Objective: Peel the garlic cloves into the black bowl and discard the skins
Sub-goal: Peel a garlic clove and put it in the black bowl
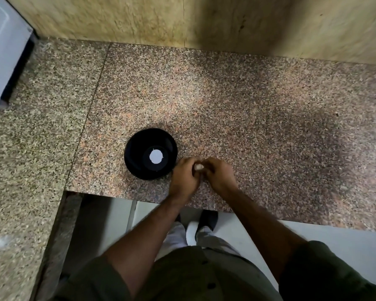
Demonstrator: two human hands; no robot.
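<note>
A black bowl stands on the granite counter, with a bright white glare spot at its bottom. Just right of the bowl, my left hand and my right hand meet above the counter. Between their curled fingers a pale piece of garlic shows; most of it is hidden by the fingers. Both hands grip it. No loose skins are visible on the counter.
A white appliance stands at the far left against the tan wall. The counter's front edge runs just below my hands; beneath it lie the light floor and my shoes.
</note>
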